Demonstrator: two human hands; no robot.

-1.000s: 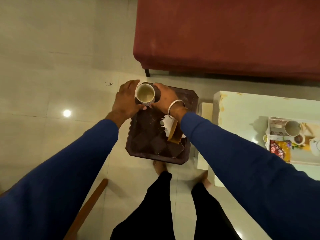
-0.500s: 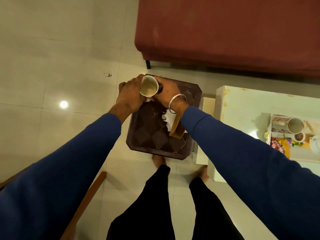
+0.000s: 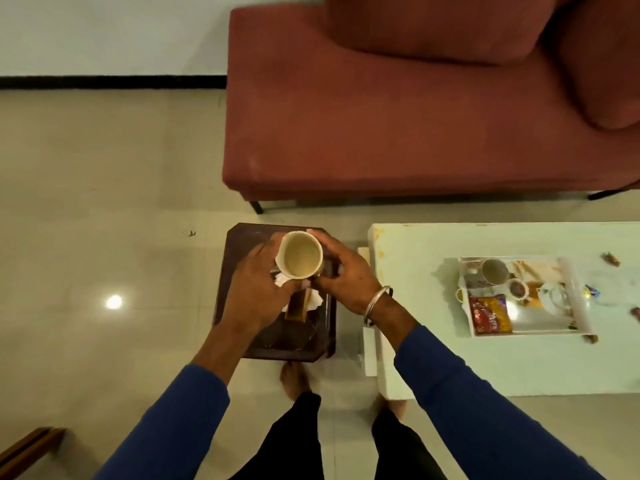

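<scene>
The person is now holding the cup (image 3: 300, 259) higher, above the far edge of the small dark table (image 3: 294, 341), no longer low on it. The left hand (image 3: 256, 292) is curling around one side with a tissue (image 3: 281, 279), and the right hand (image 3: 346, 282) is gripping the other side. Probably the carrying away is beginning.

Cup (image 3: 300, 259) in my fingers (image 3: 277, 242): glazed ceramic, smooth, cream inside. Dark wooden tabletop (image 3: 239, 258) polished, glossy. Metal bangle (image 3: 378, 303) shiny. Sofa (image 3: 381, 116) matt cloth. Floor (image 3: 104, 202) glossy tile.
</scene>
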